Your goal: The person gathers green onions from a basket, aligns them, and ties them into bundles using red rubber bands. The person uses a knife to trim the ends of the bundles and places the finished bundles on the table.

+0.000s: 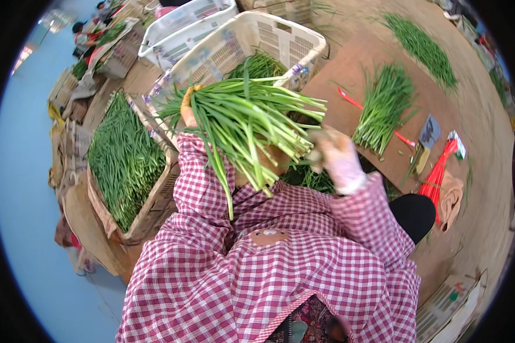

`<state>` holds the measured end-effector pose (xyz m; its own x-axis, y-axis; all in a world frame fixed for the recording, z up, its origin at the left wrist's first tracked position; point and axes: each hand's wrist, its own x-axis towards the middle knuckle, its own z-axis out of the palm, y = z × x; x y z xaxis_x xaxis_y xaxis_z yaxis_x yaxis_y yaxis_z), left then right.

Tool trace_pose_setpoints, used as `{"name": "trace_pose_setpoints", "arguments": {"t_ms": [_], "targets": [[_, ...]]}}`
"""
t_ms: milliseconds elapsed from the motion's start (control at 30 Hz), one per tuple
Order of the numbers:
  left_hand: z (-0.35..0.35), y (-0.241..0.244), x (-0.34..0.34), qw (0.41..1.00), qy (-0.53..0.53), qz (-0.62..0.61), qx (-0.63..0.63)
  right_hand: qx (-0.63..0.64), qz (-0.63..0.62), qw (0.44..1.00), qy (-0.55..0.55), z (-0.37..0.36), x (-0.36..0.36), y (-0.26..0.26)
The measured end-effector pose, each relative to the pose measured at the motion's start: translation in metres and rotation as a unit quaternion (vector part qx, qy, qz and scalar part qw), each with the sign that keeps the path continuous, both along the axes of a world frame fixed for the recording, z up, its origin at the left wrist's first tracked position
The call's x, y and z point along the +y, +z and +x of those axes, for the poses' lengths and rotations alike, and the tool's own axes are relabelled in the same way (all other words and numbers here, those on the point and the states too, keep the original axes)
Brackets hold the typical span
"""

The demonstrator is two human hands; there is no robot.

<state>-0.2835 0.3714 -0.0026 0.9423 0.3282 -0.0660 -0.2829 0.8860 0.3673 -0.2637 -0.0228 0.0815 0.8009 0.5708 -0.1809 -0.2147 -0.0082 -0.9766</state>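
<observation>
My left hand point(189, 105) is shut on a loose bunch of green garlic chives point(253, 115), held up before my chest. The leafy tips point left, the pale cut ends fan out to the right, and a few stalks droop. My right hand point(332, 156), in a light glove and blurred by motion, is beside the cut ends; whether its fingers hold anything is unclear. To its right, another bunch of chives point(384, 107) lies on a brown board point(343, 90), across a red tie strip point(351, 99).
A broad-bladed knife point(429, 133) and a bundle of red ties point(438, 171) lie at the board's right side. Ahead stands a white plastic crate point(300, 36) with chives inside. A crate point(152, 210) at left is filled with chives. More chives point(425, 49) lie beyond the board.
</observation>
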Motion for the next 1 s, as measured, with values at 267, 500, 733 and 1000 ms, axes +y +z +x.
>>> {"name": "trace_pose_setpoints", "arguments": {"t_ms": [267, 500, 733, 1000], "targets": [[0.026, 0.072, -0.072, 0.967, 0.224, -0.025, 0.121, -0.347, -0.461, 0.791, 0.207, 0.007, -0.163, -0.032], [0.065, 0.213, -0.195, 0.964, 0.059, 0.226, 0.125, -0.484, -0.138, 0.864, 0.02, 0.038, -0.056, 0.121], [0.09, 0.251, -0.295, 0.851, 0.069, 0.519, 0.029, -0.307, 0.017, 0.948, -0.077, 0.081, -0.019, 0.084], [0.093, 0.273, -0.378, 0.836, -0.173, 0.515, 0.08, -0.224, 0.248, 0.929, -0.158, 0.088, -0.069, 0.058]]}}
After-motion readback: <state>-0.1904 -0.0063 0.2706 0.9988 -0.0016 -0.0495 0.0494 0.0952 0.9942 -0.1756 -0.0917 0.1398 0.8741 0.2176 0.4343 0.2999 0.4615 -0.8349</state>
